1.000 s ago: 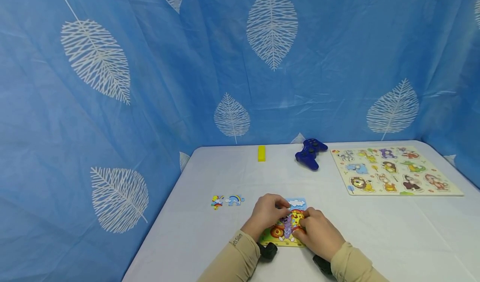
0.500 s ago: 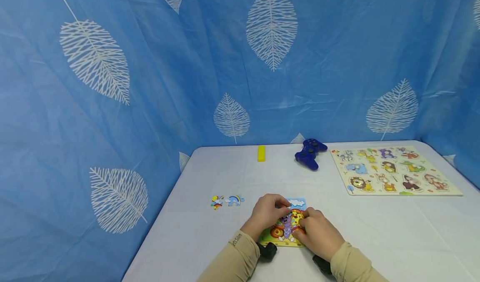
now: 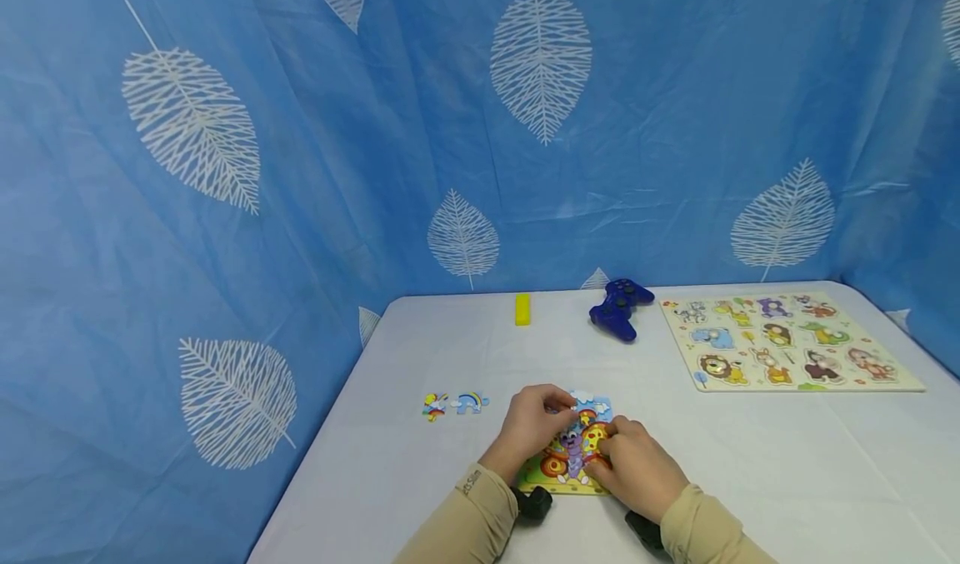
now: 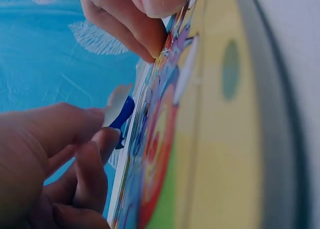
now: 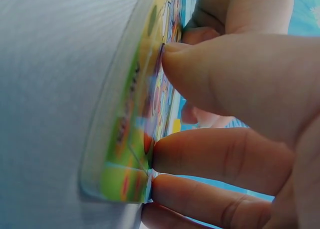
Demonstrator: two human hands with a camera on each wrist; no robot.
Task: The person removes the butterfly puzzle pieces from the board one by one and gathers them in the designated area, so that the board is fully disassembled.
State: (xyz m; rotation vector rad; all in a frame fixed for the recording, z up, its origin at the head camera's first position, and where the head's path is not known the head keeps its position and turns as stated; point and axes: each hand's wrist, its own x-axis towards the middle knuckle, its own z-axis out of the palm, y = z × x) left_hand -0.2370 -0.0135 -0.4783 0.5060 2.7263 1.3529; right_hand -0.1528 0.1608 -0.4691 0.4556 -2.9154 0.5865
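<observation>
I am working on a small puzzle (image 3: 572, 456) that lies flat on the white table (image 3: 750, 464), close to me.

My left hand (image 3: 534, 426) is at the top left of the puzzle. Its fingers are curled and pinch a small piece (image 4: 117, 109) with blue and white on it. I hold the piece by its edge, right at the puzzle's rim, so I think I can slide it into its spot.

My right hand (image 3: 633, 464) rests on the right side of the puzzle. Its fingertips (image 5: 170, 56) press down on the picture. My thumb is at the near edge. I think I hold it this way so the puzzle does not slip while my other hand fits the piece. This hand grips nothing; the fingers only push.

Two loose pieces (image 3: 453, 402) lie to the left, near the puzzle but not touching it. They are easy for my left hand to reach.

Far back on the table there is a yellow block (image 3: 522, 309) and a blue game pad (image 3: 618, 306). A big animal board (image 3: 787, 341) lies at the right, well apart from my hands. A blue cloth (image 3: 225, 172) with white leaves hangs behind it all.
</observation>
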